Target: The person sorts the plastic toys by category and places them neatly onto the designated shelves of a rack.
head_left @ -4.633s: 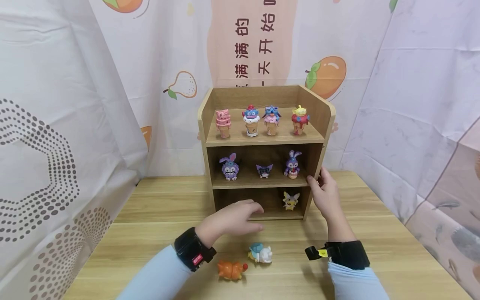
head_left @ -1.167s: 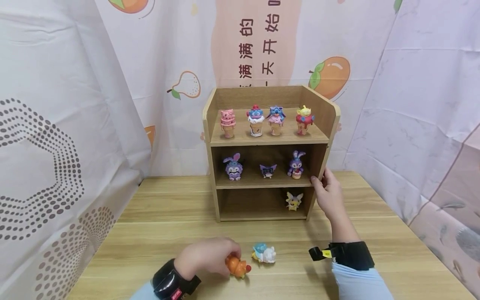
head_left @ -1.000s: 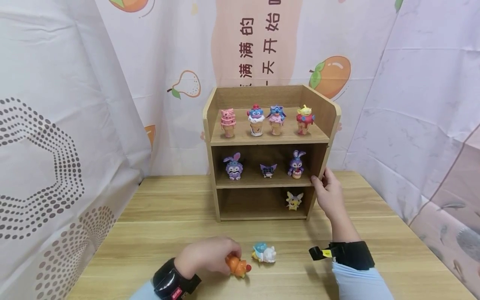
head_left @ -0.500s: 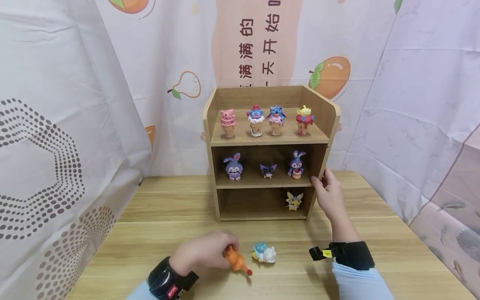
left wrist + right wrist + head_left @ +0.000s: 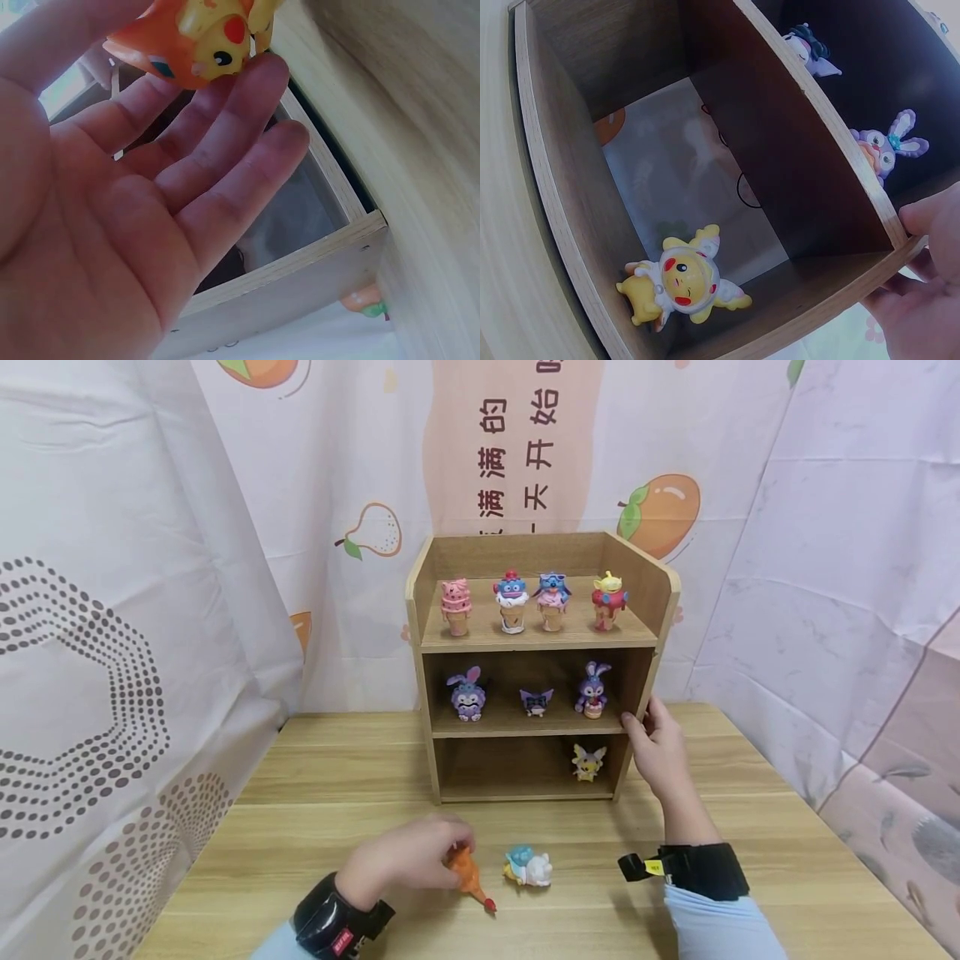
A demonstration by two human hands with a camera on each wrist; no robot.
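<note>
My left hand [image 5: 420, 860] pinches a small orange figurine [image 5: 467, 875] just above the table, its red tip pointing down. In the left wrist view the orange figurine [image 5: 196, 31] sits at my fingertips [image 5: 266, 71] over an open palm. My right hand [image 5: 651, 745] grips the right side panel of a wooden shelf [image 5: 663, 602], thumb on its front edge [image 5: 930, 219]. A white and blue figurine [image 5: 527, 867] lies on the table between my hands. A yellow figurine [image 5: 587, 761] stands in the bottom compartment, right side, and the right wrist view shows the same yellow figurine [image 5: 681, 281].
Several ice-cream figurines [image 5: 512, 602] stand on the top shelf and three purple ones [image 5: 536, 701] on the middle shelf. Printed curtains [image 5: 135, 610] close in the table [image 5: 315, 810] on the left, back and right.
My left hand came back from the shelf's bottom compartment, took hold of the orange figurine and tipped it up on end. My right hand has stayed on the shelf side.
</note>
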